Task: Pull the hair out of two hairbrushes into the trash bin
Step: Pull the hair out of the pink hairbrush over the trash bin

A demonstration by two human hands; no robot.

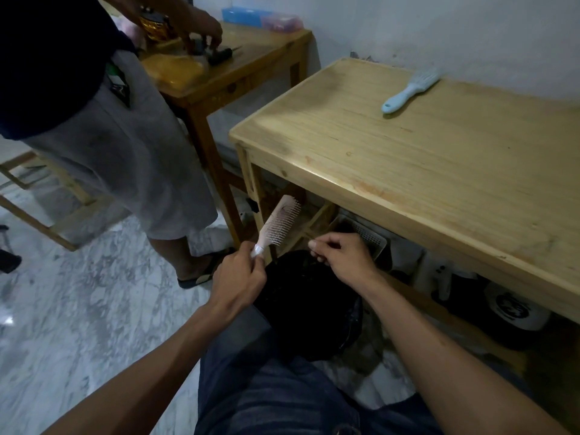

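Gripping the pink brush point(280, 221) by its handle at frame centre, the left hand point(240, 279) is tilting it beside the bin point(309, 304), while the right hand point(340, 257), fingers curled on something unclear, is risking strands missing the rim; the blue brush point(409, 91) is lying upper right.

I see a pale pink hairbrush point(280, 221), a light blue hairbrush point(409, 90), a black trash bin point(309, 304), a light wood-grain table point(439, 158), and a white floor point(78, 293) with grey marbling.

Hairbrushes: two, pink point(280, 221), blue point(410, 90). Tables: two. Bin point(309, 304): one.
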